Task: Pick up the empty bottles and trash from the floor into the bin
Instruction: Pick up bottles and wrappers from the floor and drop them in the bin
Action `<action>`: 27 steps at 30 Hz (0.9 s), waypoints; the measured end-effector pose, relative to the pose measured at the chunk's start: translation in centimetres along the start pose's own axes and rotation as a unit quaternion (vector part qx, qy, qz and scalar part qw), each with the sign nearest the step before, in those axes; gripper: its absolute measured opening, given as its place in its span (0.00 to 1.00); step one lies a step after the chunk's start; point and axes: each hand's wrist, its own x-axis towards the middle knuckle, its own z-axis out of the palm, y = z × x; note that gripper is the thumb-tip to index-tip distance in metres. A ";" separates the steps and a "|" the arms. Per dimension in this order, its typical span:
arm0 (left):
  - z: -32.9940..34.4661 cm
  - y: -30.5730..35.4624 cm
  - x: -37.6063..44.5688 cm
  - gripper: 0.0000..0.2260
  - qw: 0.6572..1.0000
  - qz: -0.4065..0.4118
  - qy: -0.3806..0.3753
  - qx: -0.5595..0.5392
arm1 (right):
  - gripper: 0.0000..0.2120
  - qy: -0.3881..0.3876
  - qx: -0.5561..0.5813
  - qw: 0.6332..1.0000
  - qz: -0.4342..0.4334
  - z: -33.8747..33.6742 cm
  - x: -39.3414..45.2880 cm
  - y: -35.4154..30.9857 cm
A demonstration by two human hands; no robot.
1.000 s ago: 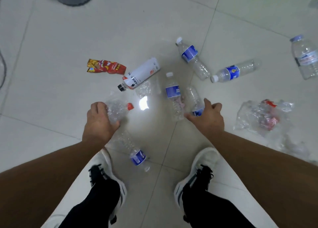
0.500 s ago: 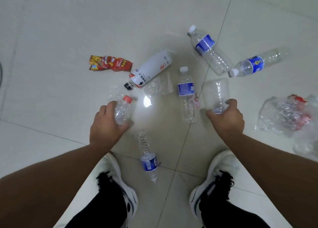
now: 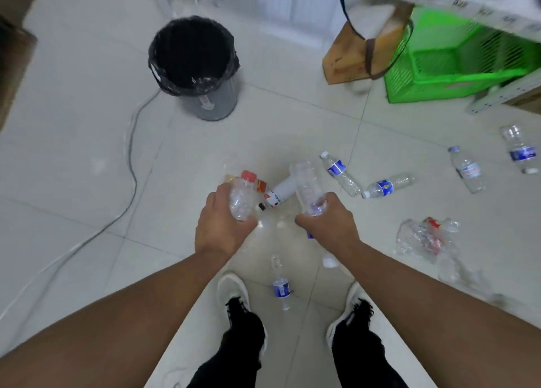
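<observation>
My left hand point(image 3: 222, 226) grips a crumpled clear bottle with a red cap point(image 3: 241, 197), held upright off the floor. My right hand point(image 3: 330, 223) grips a clear bottle point(image 3: 307, 185) by its lower end, also lifted. The grey bin point(image 3: 213, 101), lined with a black bag, stands on the floor beyond my hands to the upper left. On the tiles lie a white bottle point(image 3: 281, 193), several blue-labelled clear bottles point(image 3: 341, 172) point(image 3: 386, 186) point(image 3: 281, 285) and a crumpled clear plastic wrapper point(image 3: 424, 238). A snack packet behind the red-capped bottle is mostly hidden.
A grey cable point(image 3: 131, 168) runs across the floor left of the bin. A green plastic crate point(image 3: 456, 60) and a wooden block point(image 3: 354, 57) stand at the upper right under a white shelf frame. More bottles point(image 3: 468, 169) point(image 3: 521, 152) lie far right. My shoes point(image 3: 234, 294) are below.
Both hands have lifted their bottles off the floor. The view has tilted up and back, so the bin, crate and cable have come into sight.
</observation>
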 end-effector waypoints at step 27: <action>-34.3 4.4 -1.5 0.34 0.998 0.019 0.057 -0.031 | 0.28 -0.041 0.114 0.992 -0.023 -0.4 -17.5 -28.8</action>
